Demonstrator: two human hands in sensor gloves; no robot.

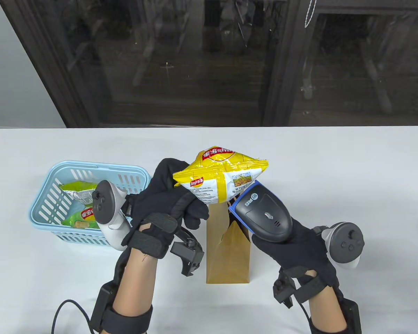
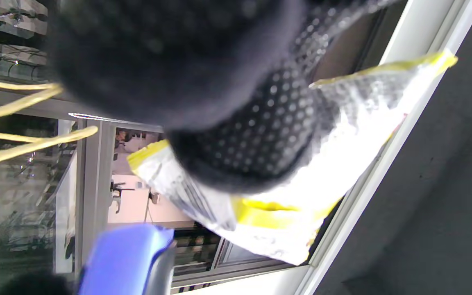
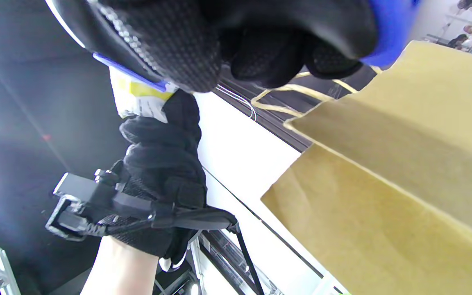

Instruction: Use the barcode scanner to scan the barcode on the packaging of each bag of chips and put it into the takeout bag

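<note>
From above, the left hand (image 1: 167, 198) holds up a yellow bag of chips (image 1: 220, 175), with its grip clamped on the bag's left end. The bag hangs in the air over the open top of a brown paper takeout bag (image 1: 227, 250) that stands on the white table (image 1: 334, 167). The right hand (image 1: 292, 243) has its grip wrapped around a black barcode scanner (image 1: 263, 215). The scanner's blue nose is just beside the bag's printed back. On the left sits a light blue basket (image 1: 52, 195) with green bags of chips (image 1: 77, 205) inside.

In the left wrist view, dotted black fingers (image 2: 260, 131) pinch the yellow and white bag of chips (image 2: 334, 164). The blue tip of the scanner (image 2: 125, 258) pokes in from below.

In the right wrist view, the right hand's fingers (image 3: 268, 45) curl around the scanner (image 3: 389, 28) at the top. The left hand (image 3: 162, 164) grips the chip bag (image 3: 135, 98) just past it. The brown takeout bag (image 3: 391, 172) fills the right side, with its pale handles (image 3: 285, 100) showing.
</note>
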